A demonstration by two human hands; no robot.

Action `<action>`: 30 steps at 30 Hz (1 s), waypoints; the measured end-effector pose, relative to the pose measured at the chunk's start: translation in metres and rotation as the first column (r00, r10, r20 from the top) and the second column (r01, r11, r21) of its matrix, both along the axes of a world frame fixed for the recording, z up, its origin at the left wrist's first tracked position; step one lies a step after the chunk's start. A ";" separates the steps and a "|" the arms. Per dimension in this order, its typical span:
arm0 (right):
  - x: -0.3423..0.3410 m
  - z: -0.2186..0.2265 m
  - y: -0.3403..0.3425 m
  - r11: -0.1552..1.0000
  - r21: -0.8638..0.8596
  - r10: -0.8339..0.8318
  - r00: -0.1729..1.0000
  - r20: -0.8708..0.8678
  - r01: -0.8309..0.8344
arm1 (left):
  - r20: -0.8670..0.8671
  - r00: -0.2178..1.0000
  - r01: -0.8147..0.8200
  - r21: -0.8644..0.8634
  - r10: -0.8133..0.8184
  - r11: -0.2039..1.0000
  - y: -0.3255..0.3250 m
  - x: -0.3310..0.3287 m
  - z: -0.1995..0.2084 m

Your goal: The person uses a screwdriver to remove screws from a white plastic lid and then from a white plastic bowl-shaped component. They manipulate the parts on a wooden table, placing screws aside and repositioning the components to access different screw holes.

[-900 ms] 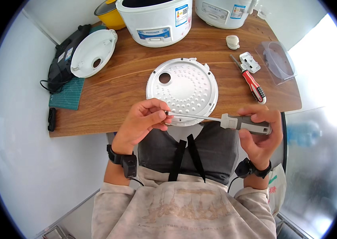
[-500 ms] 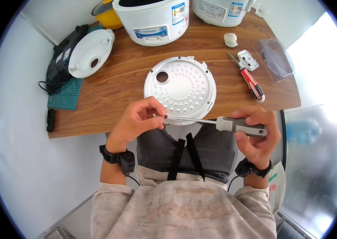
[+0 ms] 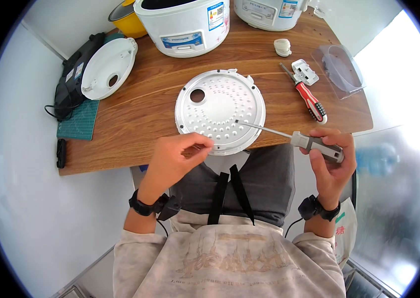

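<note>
My right hand (image 3: 330,161) grips a grey screwdriver (image 3: 321,147) by its handle. The shaft points left and up over the round metal lid plate (image 3: 220,115), and a small dark piece shows at its tip. White-rimmed and dimpled, the plate lies near the table's front edge with one round hole at its upper left. My left hand (image 3: 173,161) is at the plate's lower left edge, thumb and fingertips pinched together. Whatever is between them, if anything, is hidden.
Two white rice cookers (image 3: 182,30) stand at the back, beside a yellow pot (image 3: 129,22). A white lid shell (image 3: 109,68) leans on black equipment above a green cutting mat (image 3: 80,121). To the right lie a red screwdriver (image 3: 311,103), white plastic parts (image 3: 305,72) and a clear container (image 3: 339,69).
The screwdriver's tip has left my left fingertips and swung up over the plate. My right hand has shifted slightly right, while my left hand has turned and its fingers have closed together.
</note>
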State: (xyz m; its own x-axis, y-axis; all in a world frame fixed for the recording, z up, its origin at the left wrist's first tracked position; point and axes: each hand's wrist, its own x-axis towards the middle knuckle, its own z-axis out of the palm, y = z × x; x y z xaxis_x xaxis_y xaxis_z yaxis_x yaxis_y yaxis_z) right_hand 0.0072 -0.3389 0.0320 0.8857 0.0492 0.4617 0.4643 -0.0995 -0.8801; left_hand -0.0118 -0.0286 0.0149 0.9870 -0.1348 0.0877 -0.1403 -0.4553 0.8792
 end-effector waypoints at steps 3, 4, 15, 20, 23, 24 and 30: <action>0.000 -0.009 -0.005 0.997 -0.014 -0.082 0.997 -0.008 0.082 | 0.247 0.965 0.035 0.203 -0.085 0.979 -0.009 0.002 -0.009; 0.000 -0.012 -0.007 0.994 -0.007 -0.105 0.994 -0.013 0.105 | 0.307 0.944 0.038 0.263 -0.121 0.964 -0.010 0.005 -0.012; 0.002 -0.033 -0.016 0.969 -0.029 -0.246 0.966 -0.080 0.245 | 0.256 0.960 0.035 0.280 -0.110 0.959 -0.011 0.007 -0.021; 0.008 -0.043 -0.015 0.944 0.006 -0.330 0.942 -0.052 0.331 | 0.282 0.954 0.015 0.285 -0.099 0.958 -0.012 0.007 -0.019; 0.011 -0.053 -0.014 0.922 -0.092 -0.382 0.923 -0.050 0.376 | 0.329 0.939 0.011 0.266 -0.102 0.964 -0.011 0.006 -0.022; 0.013 -0.057 -0.012 0.910 -0.148 -0.393 0.919 -0.015 0.387 | 0.345 0.931 0.025 0.270 -0.121 0.962 -0.011 0.007 -0.023; 0.024 -0.065 0.005 0.787 -0.418 -0.397 0.891 0.219 0.453 | 0.422 0.877 0.065 0.367 -0.228 0.928 -0.008 0.008 -0.023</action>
